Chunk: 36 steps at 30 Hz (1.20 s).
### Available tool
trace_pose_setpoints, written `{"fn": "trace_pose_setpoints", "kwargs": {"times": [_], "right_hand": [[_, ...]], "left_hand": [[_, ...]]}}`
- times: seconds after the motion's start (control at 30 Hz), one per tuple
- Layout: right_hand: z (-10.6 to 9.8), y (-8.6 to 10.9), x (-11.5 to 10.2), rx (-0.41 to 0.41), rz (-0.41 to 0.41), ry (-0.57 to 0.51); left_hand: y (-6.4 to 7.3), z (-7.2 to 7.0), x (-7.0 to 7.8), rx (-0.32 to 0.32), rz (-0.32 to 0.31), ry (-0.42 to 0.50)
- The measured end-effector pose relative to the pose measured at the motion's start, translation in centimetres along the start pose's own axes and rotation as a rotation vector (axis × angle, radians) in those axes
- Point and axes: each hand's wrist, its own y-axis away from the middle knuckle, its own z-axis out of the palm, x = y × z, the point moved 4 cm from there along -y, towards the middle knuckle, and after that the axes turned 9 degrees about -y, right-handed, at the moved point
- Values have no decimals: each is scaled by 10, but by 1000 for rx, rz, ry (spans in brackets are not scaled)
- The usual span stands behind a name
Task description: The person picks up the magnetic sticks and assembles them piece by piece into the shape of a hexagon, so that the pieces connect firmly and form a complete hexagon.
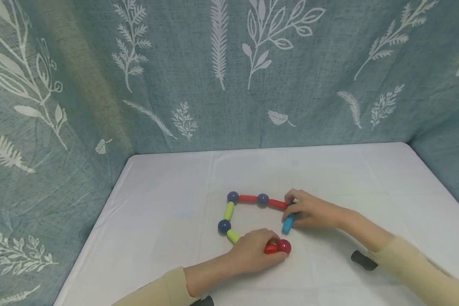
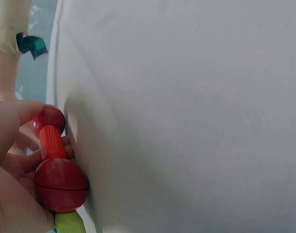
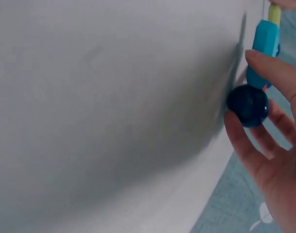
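My left hand (image 1: 248,255) grips a short red rod (image 1: 270,249) with a red ball (image 1: 284,246) at its free end. In the left wrist view a second, larger-looking red ball (image 2: 61,187) joins that rod to a lime rod (image 2: 70,223). Thumb and fingers of my right hand (image 1: 315,210) hold a bright blue rod (image 3: 265,39) and the dark blue ball (image 3: 248,106) at its end. The blue rod's other end points toward the left hand, with a gap before the red ball. The right fingers mostly hide the dark blue ball in the head view.
A chain runs between the hands: red rods (image 1: 248,198), dark blue balls (image 1: 233,196) and lime rods (image 1: 229,211) form an open ring on the white-covered table (image 1: 168,191). Patterned blue-green cloth (image 1: 199,76) hangs behind and beside the table. Dark cylindrical pieces (image 1: 364,260) show near both wrists.
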Motion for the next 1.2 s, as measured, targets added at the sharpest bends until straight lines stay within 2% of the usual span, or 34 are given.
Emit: {"fn": "trace_pose_setpoints", "kwargs": {"times": [0.3,0.37,0.43,0.53,0.6,0.67,0.77,0.83,0.93,1.07,1.2], "right_hand": [[5,10,-12,-47,48,-58],[2,8,-11,-26,67,-76],[0,3,-8,22,95,-79],[2,-9,-4,93,164,-25],[6,-18,-3,120,208,34],[9,-26,-3,126,239,87],[13,-36,-3,137,250,117],[13,-40,-2,150,256,120],[10,-41,5,191,308,122],[2,-37,18,274,433,118],[-6,-34,27,331,517,92]], "left_hand": [[-2,-2,-2,-10,-18,32],[-3,-6,-2,16,-4,18],[-5,-16,-5,76,8,-32],[-7,-38,-16,237,-9,-163],[-10,-53,-30,313,-83,-244],[-13,-66,-47,348,-174,-297],[-20,-74,-70,301,-290,-315],[-25,-75,-79,273,-320,-293],[-35,-74,-83,264,-315,-218],[-48,-71,-80,272,-299,-136],[-61,-69,-76,265,-305,-134]]}}
